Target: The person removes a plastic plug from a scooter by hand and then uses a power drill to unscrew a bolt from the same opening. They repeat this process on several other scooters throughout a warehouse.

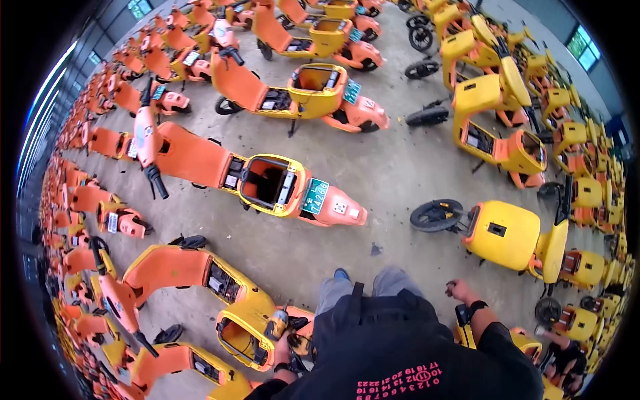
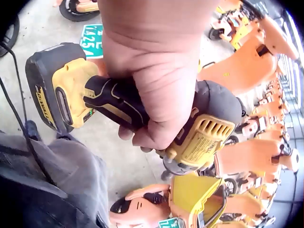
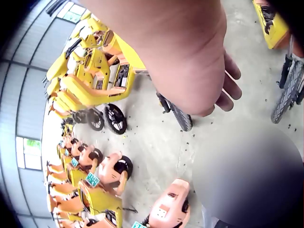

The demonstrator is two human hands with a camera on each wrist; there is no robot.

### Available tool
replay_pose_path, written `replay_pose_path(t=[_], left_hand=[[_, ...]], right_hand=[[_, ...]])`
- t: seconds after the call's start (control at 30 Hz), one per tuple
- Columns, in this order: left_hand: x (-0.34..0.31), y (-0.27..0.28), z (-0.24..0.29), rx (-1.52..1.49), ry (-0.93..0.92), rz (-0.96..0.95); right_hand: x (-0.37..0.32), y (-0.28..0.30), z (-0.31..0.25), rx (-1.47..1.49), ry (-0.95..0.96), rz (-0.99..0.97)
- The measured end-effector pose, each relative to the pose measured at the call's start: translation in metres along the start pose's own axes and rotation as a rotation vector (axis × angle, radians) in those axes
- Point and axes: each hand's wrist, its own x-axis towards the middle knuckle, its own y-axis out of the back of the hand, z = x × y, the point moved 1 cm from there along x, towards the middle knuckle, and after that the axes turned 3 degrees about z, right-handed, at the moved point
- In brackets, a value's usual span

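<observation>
My left hand (image 1: 283, 351) grips a yellow and black cordless impact driver (image 1: 277, 325) by its handle. In the left wrist view the fingers wrap round the black grip, with the battery (image 2: 45, 88) at the left and the motor housing (image 2: 206, 135) at the lower right. The tool's nose is partly hidden. Low at my right side, the right hand (image 1: 462, 291) hangs with loosely bent fingers and holds nothing. In the right wrist view its fingertips (image 3: 230, 88) stick out past the palm above the floor. An orange and yellow scooter (image 1: 247, 300) stands beside my left hand.
Ahead stands an orange scooter (image 1: 193, 157) with an uncovered yellow seat compartment and a green plate (image 1: 316, 196). Yellow scooters (image 1: 503, 233) line the right side, front wheels toward the aisle. Grey concrete floor (image 1: 373, 160) runs between the rows. Another person (image 1: 567, 357) is at the lower right.
</observation>
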Motion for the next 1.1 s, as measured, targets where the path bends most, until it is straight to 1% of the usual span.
replay_pose_path(t=[0.07,0.1,0.13,0.17,0.3,0.33,0.4,0.43,0.47,0.53,0.57,0.6,0.67,0.7,0.73,0.8,0.83,0.87,0.93,0.97,1.0,1.03,1.07,1.1], left_hand=[[0.032,-0.037,0.07,-0.391,0.55,0.09],[0.047,-0.046,0.085,-0.328,0.539,0.081],[0.064,-0.05,0.098,-0.266,0.527,0.072],[0.095,-0.039,0.075,-0.189,0.451,0.025],[0.135,-0.083,0.121,-0.076,0.374,0.071],[0.142,-0.095,0.131,-0.072,0.368,0.09],[0.154,-0.123,0.151,-0.009,0.463,0.093],[0.157,-0.143,0.168,0.019,0.472,0.072],[0.166,-0.154,0.17,0.02,0.471,0.097],[0.185,-0.176,0.158,0.011,0.418,0.041],[0.191,-0.186,0.15,0.001,0.467,0.112],[0.198,-0.191,0.14,0.042,0.462,0.079],[0.196,-0.239,0.177,-0.025,0.485,0.115],[0.202,-0.256,0.186,-0.037,0.421,0.064],[0.203,-0.282,0.206,-0.053,0.41,0.078],[0.196,-0.33,0.249,-0.05,0.307,0.093],[0.193,-0.348,0.266,-0.073,0.302,0.126],[0.189,-0.367,0.293,0.0,0.283,0.172],[0.197,-0.374,0.306,-0.057,0.132,0.129],[0.201,-0.378,0.315,-0.124,0.057,0.157],[0.205,-0.38,0.323,-0.187,-0.016,0.183],[0.214,-0.374,0.328,-0.184,-0.073,0.142],[0.221,-0.371,0.345,-0.174,-0.096,0.104],[0.22,-0.382,0.38,-0.18,-0.082,0.124]], right_hand=[[-0.008,0.015,-0.03,0.126,-0.075,0.064],[0.002,0.015,-0.024,0.096,-0.053,0.046],[0.012,0.011,-0.016,0.191,-0.076,0.05],[0.016,0.009,-0.017,0.195,-0.081,0.034],[0.042,0.007,-0.018,0.285,-0.157,-0.026],[0.052,0.009,-0.015,0.295,-0.182,-0.057],[0.075,0.016,-0.009,0.367,-0.263,-0.113],[0.091,0.02,-0.004,0.385,-0.287,-0.141],[0.109,0.027,0.001,0.431,-0.329,-0.167],[0.148,0.05,0.001,0.372,-0.324,-0.218],[0.172,0.065,0.006,0.35,-0.28,-0.239],[0.197,0.077,0.015,0.335,-0.24,-0.264],[0.268,0.1,0.05,0.496,-0.296,-0.311],[0.277,0.132,0.018,0.479,-0.258,-0.26],[0.295,0.167,-0.014,0.46,-0.213,-0.205],[0.328,0.228,-0.072,0.433,-0.218,-0.145],[0.347,0.255,-0.098,0.435,-0.178,-0.129],[0.387,0.273,-0.098,0.415,-0.135,-0.203],[0.41,0.312,-0.174,0.307,-0.048,-0.133],[0.44,0.324,-0.199,-0.01,0.116,-0.149],[0.447,0.334,-0.244,0.059,0.153,-0.161],[0.473,0.329,-0.27,0.1,0.28,-0.118],[0.494,0.327,-0.304,0.03,0.405,-0.104],[0.506,0.324,-0.342,-0.043,0.522,-0.091]])
